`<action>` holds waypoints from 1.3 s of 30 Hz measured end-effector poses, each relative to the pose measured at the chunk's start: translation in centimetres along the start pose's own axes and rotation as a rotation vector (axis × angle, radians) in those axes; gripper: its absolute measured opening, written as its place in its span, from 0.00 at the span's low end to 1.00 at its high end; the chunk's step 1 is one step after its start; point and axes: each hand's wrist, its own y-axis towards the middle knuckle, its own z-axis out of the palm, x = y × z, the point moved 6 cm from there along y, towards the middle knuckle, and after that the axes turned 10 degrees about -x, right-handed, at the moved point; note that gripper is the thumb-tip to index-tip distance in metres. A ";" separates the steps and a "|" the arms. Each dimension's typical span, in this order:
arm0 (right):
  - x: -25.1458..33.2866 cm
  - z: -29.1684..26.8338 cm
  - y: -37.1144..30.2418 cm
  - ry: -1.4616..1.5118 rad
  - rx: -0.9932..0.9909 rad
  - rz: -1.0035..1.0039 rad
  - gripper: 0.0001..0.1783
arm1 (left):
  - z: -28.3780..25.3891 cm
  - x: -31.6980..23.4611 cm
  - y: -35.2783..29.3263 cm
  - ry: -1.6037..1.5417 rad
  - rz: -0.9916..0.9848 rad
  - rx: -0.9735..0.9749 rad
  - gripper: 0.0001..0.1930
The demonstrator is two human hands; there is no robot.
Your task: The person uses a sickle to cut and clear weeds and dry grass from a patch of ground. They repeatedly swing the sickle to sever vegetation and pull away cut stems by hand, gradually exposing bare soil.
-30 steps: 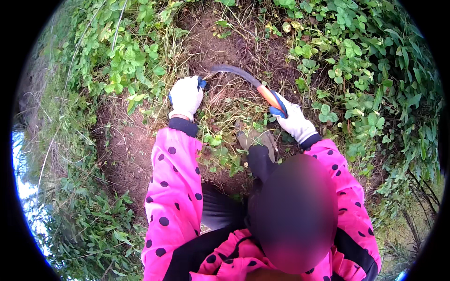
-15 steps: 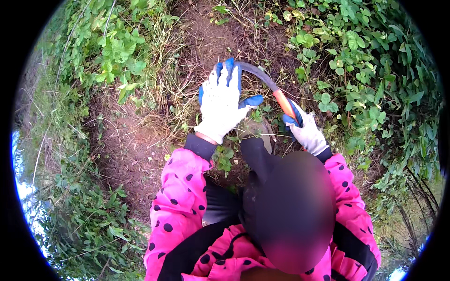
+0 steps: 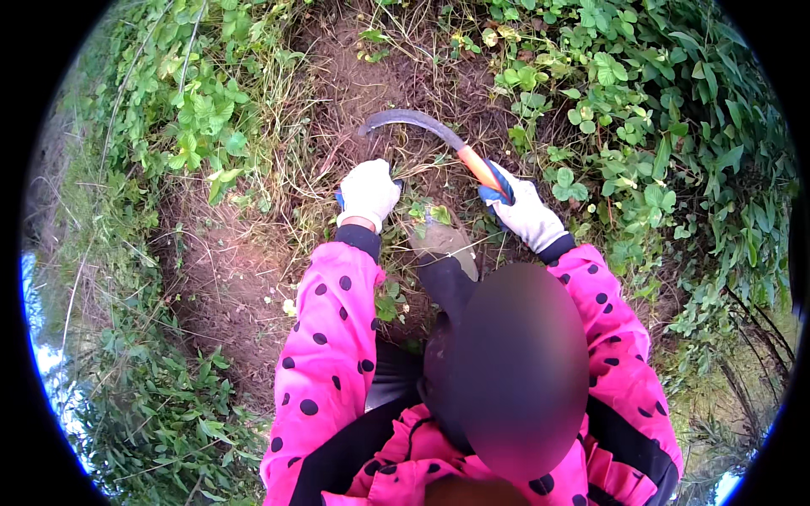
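My right hand [image 3: 530, 216], in a white and blue work glove, grips the orange handle of a sickle [image 3: 456, 141]. Its dark curved blade arcs to the left over the soil, the tip lying just beyond my left hand [image 3: 369, 194]. That hand wears a matching glove and is closed, fingers curled under; whatever they may hold is hidden. Dry and green grass stems [image 3: 297, 202] lie around and left of the closed hand. Between my hands a muddy shoe [image 3: 445, 243] rests on the ground beside small weeds.
Leafy low plants [image 3: 202, 114] grow at the far left, and dense green foliage [image 3: 675, 135] fills the right side. Bare reddish soil [image 3: 221, 278] lies left of my left arm. More bushes [image 3: 160, 405] stand at the near left.
My left hand has gone from spread fingers to closed and drawn slightly nearer and left, uncovering the sickle's tip. My right hand and the sickle have shifted a little left and away.
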 end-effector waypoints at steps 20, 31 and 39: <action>2.4 -2.6 -4.3 0.582 -0.070 0.435 0.30 | -13.9 22.2 -10.5 -0.063 -0.275 -0.054 0.27; 9.8 6.7 10.6 0.386 -0.008 0.157 0.29 | -12.7 -0.2 4.5 0.307 0.272 -0.387 0.48; 3.3 6.2 7.3 0.082 -0.060 -0.079 0.31 | -7.5 10.7 12.9 0.672 -0.013 -0.108 0.29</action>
